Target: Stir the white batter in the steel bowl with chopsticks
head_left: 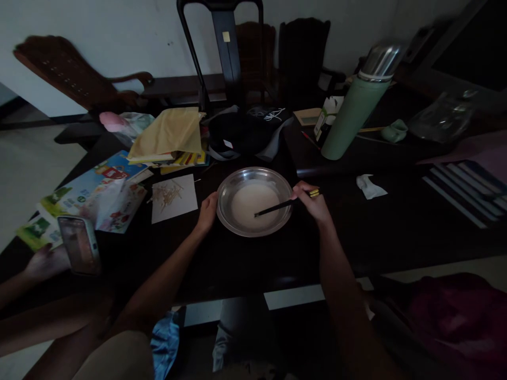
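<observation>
A round metal basin (226,219) stands on the dark table, with a pale, cloudy liquid (249,203) in its bottom. My left hand (207,212) grips the basin's left side at the rim. In my right hand (311,203), above the right rim, are dark chopsticks (275,208) with yellow-gold ends. Their tips dip into the liquid near the middle. Left of my left hand, a white sheet of paper (185,205) bears a small heap of thin, pale sticks (168,194).
Another person's hand (47,261) holds a phone (80,245) at the left. Booklets (106,177) and a yellow envelope (170,134) lie beyond. A black bag (241,132) sits behind the basin. To the right are a tall green thermos (354,113), a crumpled tissue (370,187) and stacked notebooks (467,190).
</observation>
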{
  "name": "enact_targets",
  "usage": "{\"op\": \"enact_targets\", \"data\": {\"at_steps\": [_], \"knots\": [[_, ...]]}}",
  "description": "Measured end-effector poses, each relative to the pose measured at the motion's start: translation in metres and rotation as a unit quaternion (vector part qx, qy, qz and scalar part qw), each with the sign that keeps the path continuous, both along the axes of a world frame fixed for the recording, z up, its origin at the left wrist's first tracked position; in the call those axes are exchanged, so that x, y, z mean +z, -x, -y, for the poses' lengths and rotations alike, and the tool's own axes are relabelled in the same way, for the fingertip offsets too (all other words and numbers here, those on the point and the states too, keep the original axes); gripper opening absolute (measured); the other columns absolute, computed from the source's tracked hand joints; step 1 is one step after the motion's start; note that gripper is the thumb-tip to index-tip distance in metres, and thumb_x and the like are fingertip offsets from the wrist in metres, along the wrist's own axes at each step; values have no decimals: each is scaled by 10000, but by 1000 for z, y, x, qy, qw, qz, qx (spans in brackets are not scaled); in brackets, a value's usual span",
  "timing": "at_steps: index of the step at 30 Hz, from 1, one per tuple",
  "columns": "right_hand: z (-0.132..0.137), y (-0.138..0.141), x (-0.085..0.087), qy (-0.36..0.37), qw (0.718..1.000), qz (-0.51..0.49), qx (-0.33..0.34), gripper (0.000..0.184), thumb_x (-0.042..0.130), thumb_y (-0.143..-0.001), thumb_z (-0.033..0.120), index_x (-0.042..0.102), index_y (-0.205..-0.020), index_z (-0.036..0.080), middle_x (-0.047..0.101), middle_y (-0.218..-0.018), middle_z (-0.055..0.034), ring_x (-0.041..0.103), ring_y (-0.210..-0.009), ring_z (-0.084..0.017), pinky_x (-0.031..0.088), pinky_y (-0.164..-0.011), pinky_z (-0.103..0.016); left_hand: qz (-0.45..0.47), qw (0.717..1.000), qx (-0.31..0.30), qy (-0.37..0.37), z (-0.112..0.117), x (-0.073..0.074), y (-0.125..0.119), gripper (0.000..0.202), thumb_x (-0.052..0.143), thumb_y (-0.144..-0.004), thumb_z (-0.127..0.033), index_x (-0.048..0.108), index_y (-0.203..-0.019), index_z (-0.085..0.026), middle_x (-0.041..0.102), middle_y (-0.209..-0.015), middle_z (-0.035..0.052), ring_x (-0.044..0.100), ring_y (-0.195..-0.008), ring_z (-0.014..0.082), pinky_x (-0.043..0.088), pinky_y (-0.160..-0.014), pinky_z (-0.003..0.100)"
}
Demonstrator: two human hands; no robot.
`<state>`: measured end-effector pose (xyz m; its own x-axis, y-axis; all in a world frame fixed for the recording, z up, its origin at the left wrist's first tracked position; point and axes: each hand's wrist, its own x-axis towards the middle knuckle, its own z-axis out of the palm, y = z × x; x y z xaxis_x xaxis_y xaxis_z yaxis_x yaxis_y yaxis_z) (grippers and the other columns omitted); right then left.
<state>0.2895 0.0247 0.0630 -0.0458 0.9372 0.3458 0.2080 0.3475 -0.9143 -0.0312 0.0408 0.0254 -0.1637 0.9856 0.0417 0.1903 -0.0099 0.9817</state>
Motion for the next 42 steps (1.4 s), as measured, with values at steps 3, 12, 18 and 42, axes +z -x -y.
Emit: {"op": "enact_targets", "data": {"at_steps": [3, 12, 18, 42], "knots": [[-3, 7, -2, -34, 999, 42, 5, 461, 596, -863, 648, 656, -639, 249, 662, -695, -12, 614, -733, -188, 467, -732, -354, 2, 1000, 2, 5, 0, 1, -1, 399, 556, -828, -572, 514, -652, -217, 480, -617, -21, 449, -617, 149, 397, -580, 264], [0, -1, -2, -7, 1000, -8, -12, 479, 593, -874, 630, 644, -596, 243, 611, -643, -6, 600, -671, -181, 472, -709, -350, 12, 1000, 2, 6, 0, 2, -1, 386, 567, -862, -515, 527, -629, -209, 483, -599, -22, 460, -598, 140, 409, -573, 252], [-3, 2, -3, -42, 998, 23, -50, 451, 602, -874, 624, 646, -624, 251, 632, -666, -5, 595, -714, -186, 461, -734, -355, 10, 1000, -1, 0, 0, 1, 0, 380, 557, -868, -507, 523, -634, -210, 477, -601, -22, 452, -601, 141, 406, -571, 254], [-4, 6, -5, -69, 997, 32, -27, 404, 592, -914, 549, 657, -650, 249, 634, -664, -1, 587, -722, -183, 448, -736, -351, 6, 1000, 4, 5, 2, 6, -3, 350, 537, -887, -450, 526, -642, -201, 479, -582, -31, 444, -570, 125, 418, -561, 244]]}}
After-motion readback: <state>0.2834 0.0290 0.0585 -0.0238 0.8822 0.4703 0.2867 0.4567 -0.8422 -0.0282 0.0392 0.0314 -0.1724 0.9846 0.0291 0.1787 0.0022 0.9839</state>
